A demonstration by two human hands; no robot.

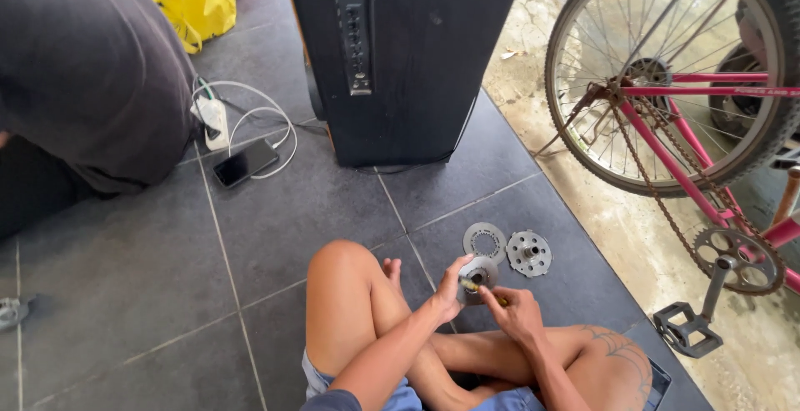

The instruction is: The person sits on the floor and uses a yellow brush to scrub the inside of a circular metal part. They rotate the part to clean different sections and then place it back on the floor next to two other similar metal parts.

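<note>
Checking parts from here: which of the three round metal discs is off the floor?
The disc held in the left hand; the ring disc and holed disc lie on the tiles.

we see dull grey metal on the round hub part (481,273) our left hand (447,292) grips, and on the two flat toothed discs (486,240) beside it. the floor tiles (275,211) look matt, dark and slightly grainy. the tall speaker (400,52) has a smooth black finish. the bicycle frame (667,148) is glossy pink paint, its chain (658,186) rusty brown metal. the phone (245,162) screen is glossy.
</note>
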